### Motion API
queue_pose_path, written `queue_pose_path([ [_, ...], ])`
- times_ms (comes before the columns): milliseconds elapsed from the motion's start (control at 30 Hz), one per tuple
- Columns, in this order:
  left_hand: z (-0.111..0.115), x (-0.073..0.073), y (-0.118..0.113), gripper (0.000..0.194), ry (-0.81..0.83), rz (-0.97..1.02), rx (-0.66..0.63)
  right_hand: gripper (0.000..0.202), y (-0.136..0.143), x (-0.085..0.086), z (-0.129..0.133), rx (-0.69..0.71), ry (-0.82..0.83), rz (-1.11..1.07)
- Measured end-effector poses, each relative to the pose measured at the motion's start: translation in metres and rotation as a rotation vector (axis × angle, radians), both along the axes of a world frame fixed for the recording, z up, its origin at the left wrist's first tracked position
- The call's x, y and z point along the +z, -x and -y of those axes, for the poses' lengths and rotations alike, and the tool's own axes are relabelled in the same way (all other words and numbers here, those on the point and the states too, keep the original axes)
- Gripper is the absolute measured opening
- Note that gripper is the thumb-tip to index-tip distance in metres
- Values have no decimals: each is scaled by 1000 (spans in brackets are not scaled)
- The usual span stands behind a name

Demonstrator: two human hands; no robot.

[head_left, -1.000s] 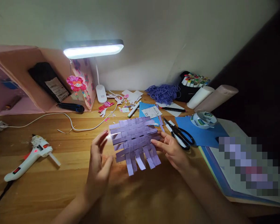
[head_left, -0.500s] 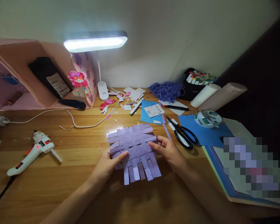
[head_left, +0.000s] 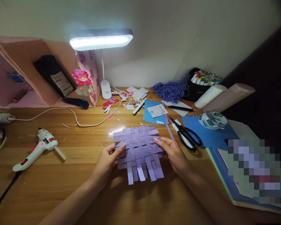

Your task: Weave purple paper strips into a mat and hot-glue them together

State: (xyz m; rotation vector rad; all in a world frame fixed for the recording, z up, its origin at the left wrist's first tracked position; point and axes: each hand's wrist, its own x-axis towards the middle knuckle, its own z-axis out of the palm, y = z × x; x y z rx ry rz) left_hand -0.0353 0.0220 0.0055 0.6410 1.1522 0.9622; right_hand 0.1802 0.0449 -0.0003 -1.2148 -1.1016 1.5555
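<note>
Between my hands is a mat of woven purple paper strips (head_left: 140, 147), tilted toward me above the wooden table. Loose strip ends hang fringe-like from its near edge, and others stick out at the sides. My left hand (head_left: 110, 157) pinches the left side, thumb on top and fingers partly hidden beneath. At the right edge my right hand (head_left: 174, 153) grips the mat the same way. Black-handled scissors (head_left: 187, 134) lie just beyond my right hand, beside a loose purple strip (head_left: 170, 127).
A white glue gun (head_left: 36, 151) with a red light rests at left. Behind are paper scraps (head_left: 137, 93), purple yarn (head_left: 170, 91), a lit lamp (head_left: 101, 40) and a pink box (head_left: 61, 68). At right stand a tape roll (head_left: 213, 120), paper rolls (head_left: 210, 95) and markers (head_left: 206, 78).
The view has shifted slightly, so most things sit further right. My left hand has moved up along the mat's left side, and the mat's angle has changed a little. Both hands keep hold.
</note>
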Motion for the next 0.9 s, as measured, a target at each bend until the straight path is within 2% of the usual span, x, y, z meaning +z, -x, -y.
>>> queue_pose_path([
  [67, -2, 0, 3, 41, -9, 22, 1, 29, -1, -4, 0, -48, -37, 68],
  [167, -3, -2, 5, 39, -32, -6, 13, 35, -2, -9, -2, -190, -48, 146],
  [233, -4, -4, 5, 39, -48, -30, 13, 37, -2, -8, -2, -170, -25, 132],
  [333, -3, -4, 4, 38, -69, -41, -14, 35, 0, -1, -3, -59, -27, 88],
  [533, -2, 2, 2, 43, -82, -124, -26, 32, 1, 5, -4, -25, -59, 105],
  [633, -4, 0, 3, 44, -102, -128, -30, 34, -6, 3, -9, -59, -83, 126],
  [800, -7, -1, 7, 40, -142, -132, 22, 39, -25, 1, -22, -244, -70, 80],
  [900, -7, -1, 9, 43, -161, -152, 7, 37, -24, 2, -24, -156, -71, 94],
])
